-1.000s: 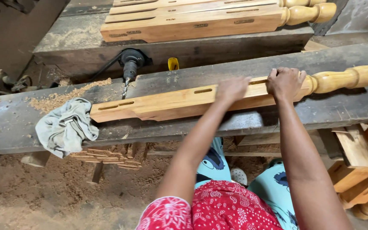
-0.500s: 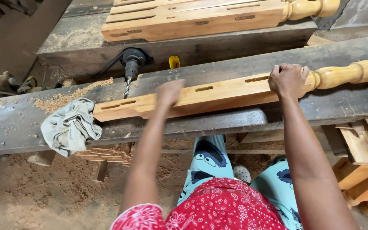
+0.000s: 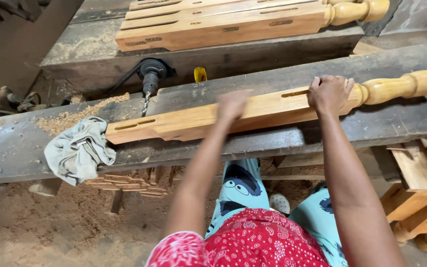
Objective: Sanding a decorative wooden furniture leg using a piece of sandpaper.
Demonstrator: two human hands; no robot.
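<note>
A long light-brown wooden leg (image 3: 184,123) with slots cut in its side and a turned knob end (image 3: 401,84) lies along a dark, worn beam (image 3: 273,143). My right hand (image 3: 329,94) grips the leg from above, just left of the turned end. My left hand (image 3: 233,104) lies on top of the leg near its middle. It is blurred by motion, so I cannot make out whether it holds anything.
A grey rag (image 3: 77,151) hangs over the beam's left part, beside a sawdust pile (image 3: 75,116). A black power drill (image 3: 149,74) and a small yellow object (image 3: 200,74) lie behind the leg. More slotted legs (image 3: 223,24) are stacked at the back. Wooden pieces (image 3: 421,198) stand at lower right.
My left hand slid left along the leg from beside my right hand, then came back toward the middle. My right hand stayed put.
</note>
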